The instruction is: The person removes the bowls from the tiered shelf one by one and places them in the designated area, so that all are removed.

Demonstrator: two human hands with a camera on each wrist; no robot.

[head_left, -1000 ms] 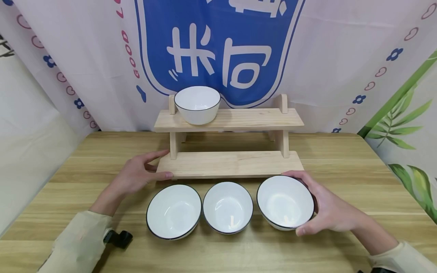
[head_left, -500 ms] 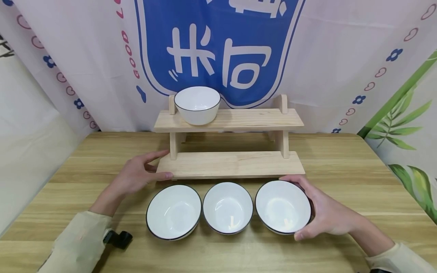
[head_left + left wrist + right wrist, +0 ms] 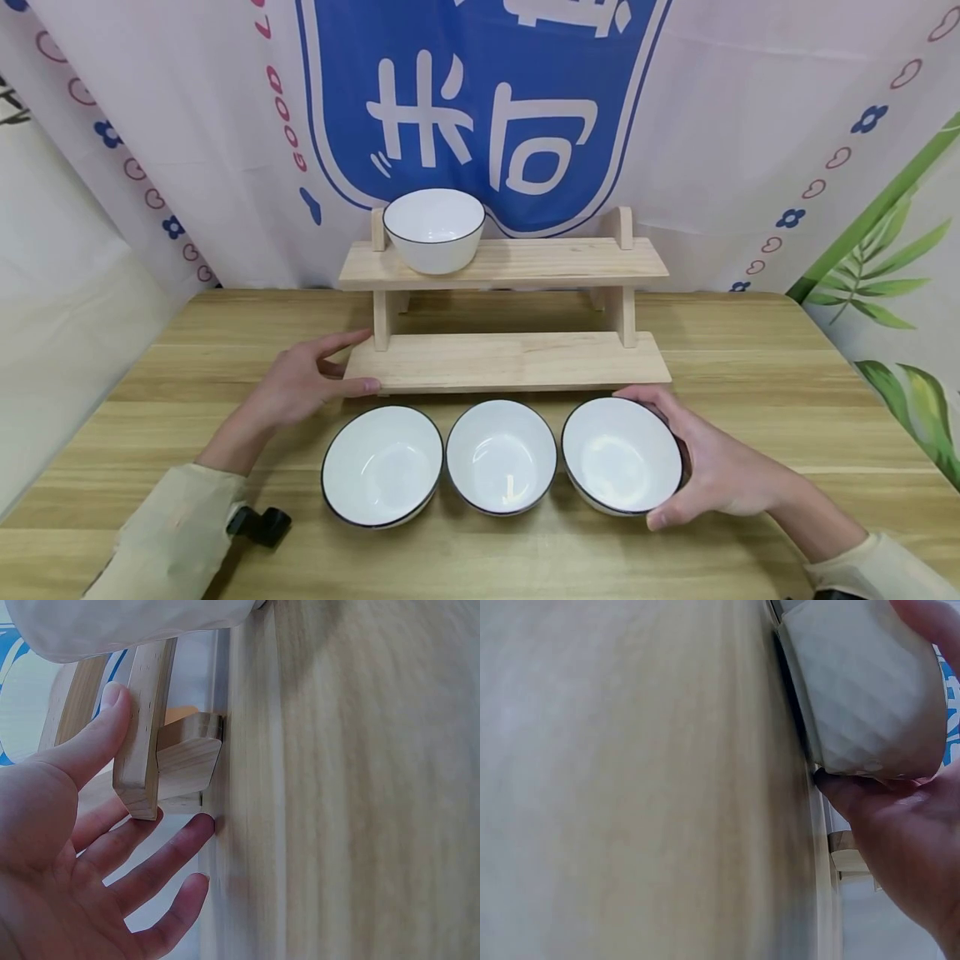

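In the head view, three white bowls with dark rims stand in a row before a two-tier wooden display rack (image 3: pixel 502 362). These are the left bowl (image 3: pixel 382 467), the middle bowl (image 3: pixel 501 457) and the right bowl (image 3: pixel 621 454). My right hand (image 3: pixel 723 467) grips the right bowl by its side, thumb in front and fingers behind. In the right wrist view, that bowl (image 3: pixel 862 690) shows a faceted outer wall close to the tabletop. My left hand (image 3: pixel 300 383) holds the left end of the rack's lower board (image 3: pixel 142 742), its thumb on the front edge.
A fourth white bowl (image 3: pixel 435 233) sits on the left part of the rack's upper shelf (image 3: pixel 555 260). Behind the wooden table (image 3: pixel 757 367) hangs a printed cloth (image 3: pixel 720 125). A black strap piece (image 3: pixel 258 525) is at the left sleeve.
Over the first half second, my right hand brought the right bowl towards me and slightly left, in line with the others. Since then it has stayed put. My left hand has not moved.
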